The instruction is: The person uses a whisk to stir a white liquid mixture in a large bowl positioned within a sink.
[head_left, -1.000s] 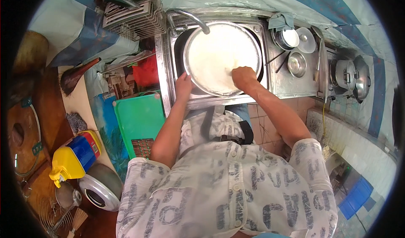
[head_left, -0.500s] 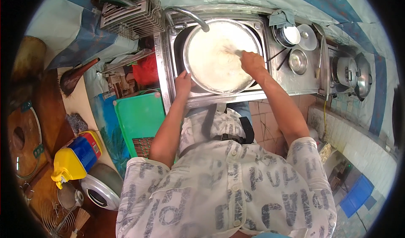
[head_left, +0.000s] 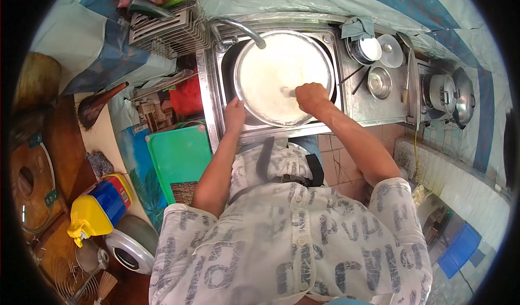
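A wide round metal basin (head_left: 238,80) stands in the sink, filled with a thick, creamy white liquid (head_left: 281,56). My right hand (head_left: 313,99) is closed in a fist around the handle of a stirring utensil (head_left: 288,92). Its greyish head dips into the liquid and is too smeared to tell a whisk from a spoon. At the basin's near left side, my left hand (head_left: 235,115) grips the rim, with the thumb side showing. Over the far left part of the basin hangs the faucet (head_left: 244,28).
On the steel drainboard at right sit a small metal bowl (head_left: 380,83), a stacked pot (head_left: 369,49) and a lid (head_left: 390,50). Farther right is a lidless pot (head_left: 443,94) on the stove. A wire rack (head_left: 168,34), green board (head_left: 181,156) and yellow jug (head_left: 89,215) are at left.
My right hand has drawn the utensil nearer to me and slightly left through the liquid. My left hand stays at the basin's rim.
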`<state>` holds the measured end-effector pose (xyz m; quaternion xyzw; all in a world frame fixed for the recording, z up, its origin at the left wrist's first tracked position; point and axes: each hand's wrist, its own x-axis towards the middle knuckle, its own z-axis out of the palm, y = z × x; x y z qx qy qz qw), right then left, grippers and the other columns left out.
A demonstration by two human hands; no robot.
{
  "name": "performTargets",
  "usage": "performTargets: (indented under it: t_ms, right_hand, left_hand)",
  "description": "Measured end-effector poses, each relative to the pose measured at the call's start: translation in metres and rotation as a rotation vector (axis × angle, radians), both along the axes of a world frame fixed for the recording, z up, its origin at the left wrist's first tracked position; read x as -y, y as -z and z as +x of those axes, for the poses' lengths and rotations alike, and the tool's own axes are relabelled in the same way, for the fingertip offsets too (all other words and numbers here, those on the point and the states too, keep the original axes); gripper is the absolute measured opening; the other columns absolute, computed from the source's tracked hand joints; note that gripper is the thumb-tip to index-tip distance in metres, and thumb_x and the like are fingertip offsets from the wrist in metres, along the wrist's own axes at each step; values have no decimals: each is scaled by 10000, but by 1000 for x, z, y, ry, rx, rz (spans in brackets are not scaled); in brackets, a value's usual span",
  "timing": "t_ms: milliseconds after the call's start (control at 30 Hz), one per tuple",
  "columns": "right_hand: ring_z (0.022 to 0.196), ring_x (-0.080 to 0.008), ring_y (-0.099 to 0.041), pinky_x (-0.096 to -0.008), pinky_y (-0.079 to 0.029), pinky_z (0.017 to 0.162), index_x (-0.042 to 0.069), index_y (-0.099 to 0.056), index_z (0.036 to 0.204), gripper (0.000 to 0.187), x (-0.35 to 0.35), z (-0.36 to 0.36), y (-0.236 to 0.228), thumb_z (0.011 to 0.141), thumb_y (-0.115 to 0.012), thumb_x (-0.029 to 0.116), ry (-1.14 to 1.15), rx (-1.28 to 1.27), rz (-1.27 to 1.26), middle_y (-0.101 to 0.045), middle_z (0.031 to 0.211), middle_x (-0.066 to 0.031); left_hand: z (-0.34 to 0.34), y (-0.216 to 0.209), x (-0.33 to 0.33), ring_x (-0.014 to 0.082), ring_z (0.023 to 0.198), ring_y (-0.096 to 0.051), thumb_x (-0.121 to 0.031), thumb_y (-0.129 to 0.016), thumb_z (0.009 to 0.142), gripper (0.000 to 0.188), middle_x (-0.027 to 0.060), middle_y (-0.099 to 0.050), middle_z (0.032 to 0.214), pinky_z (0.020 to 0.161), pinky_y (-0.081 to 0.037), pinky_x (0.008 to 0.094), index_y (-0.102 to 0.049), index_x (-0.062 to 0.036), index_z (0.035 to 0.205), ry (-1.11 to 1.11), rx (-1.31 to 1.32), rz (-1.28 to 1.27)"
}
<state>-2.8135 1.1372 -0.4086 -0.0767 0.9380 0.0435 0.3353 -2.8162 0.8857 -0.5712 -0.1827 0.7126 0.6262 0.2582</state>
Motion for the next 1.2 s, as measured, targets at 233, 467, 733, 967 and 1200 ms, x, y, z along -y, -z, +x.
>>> performTargets:
  t_ms: [233, 467, 733, 967, 1200]
  right_hand:
    - [818, -328, -693, -429, -555, 714, 89, -653, 1008, 198, -32, -5, 17, 875, -538, 179, 236, -134, 27, -700, 866, -164]
    - [778, -339, -682, -445, -545, 684, 59, -626, 1048, 233, -36, -16, 21, 904, -530, 215, 264, -259, -118, -694, 847, -174]
    - [818, -320, -686, -435, -541, 720, 90, -654, 1023, 210, -31, -9, -31, 885, -564, 220, 130, -106, -118, -697, 859, -155]
    - [825, -365, -668, -465, -516, 735, 60, -593, 1062, 272, -112, -26, -12, 899, -579, 277, 166, -319, -46, -685, 848, -181]
    - [824, -383, -673, -449, -539, 739, 37, -616, 965, 171, -143, 1, 25, 850, -554, 147, 33, -278, 16, -679, 887, -197]
  left_hand:
    - [-4, -2, -1, 157, 698, -649, -130, -532, 935, 428, 141, -674, 951, 633, -551, 262, -485, 64, 1313, 16, 1, 21]
    - [-2, -1, 0, 164, 751, -661, -124, -506, 944, 410, 162, -667, 1014, 640, -556, 274, -488, 80, 1299, 14, -19, 29]
    - [-2, -3, 1, 174, 812, -658, -119, -517, 948, 436, 166, -647, 1082, 668, -575, 279, -453, 57, 1343, -8, 47, 37]
    - [-2, -2, -2, 159, 785, -646, -103, -509, 948, 422, 140, -647, 1034, 646, -585, 285, -458, 64, 1332, -27, 74, 33]
    - [-3, -16, -5, 167, 770, -661, -99, -497, 952, 404, 136, -645, 1047, 615, -570, 261, -471, 65, 1320, -43, 61, 82]
